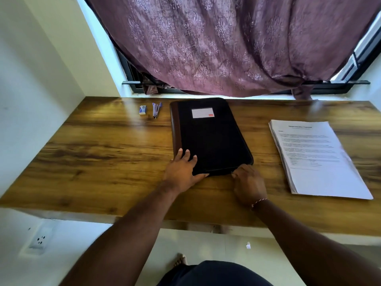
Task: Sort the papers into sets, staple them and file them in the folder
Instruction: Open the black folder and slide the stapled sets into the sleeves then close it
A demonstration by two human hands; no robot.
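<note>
Wood desk (99, 145). Folder (210, 137) flat under both hands; paper stack (315, 159) right of right hand; stapler (156, 110) and staple box (142, 110) beyond left hand.

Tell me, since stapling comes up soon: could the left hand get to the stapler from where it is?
Probably yes. The left hand rests on the folder's near corner, and the stapler lies at the far edge, left of the folder, with only bare desk between.
</note>
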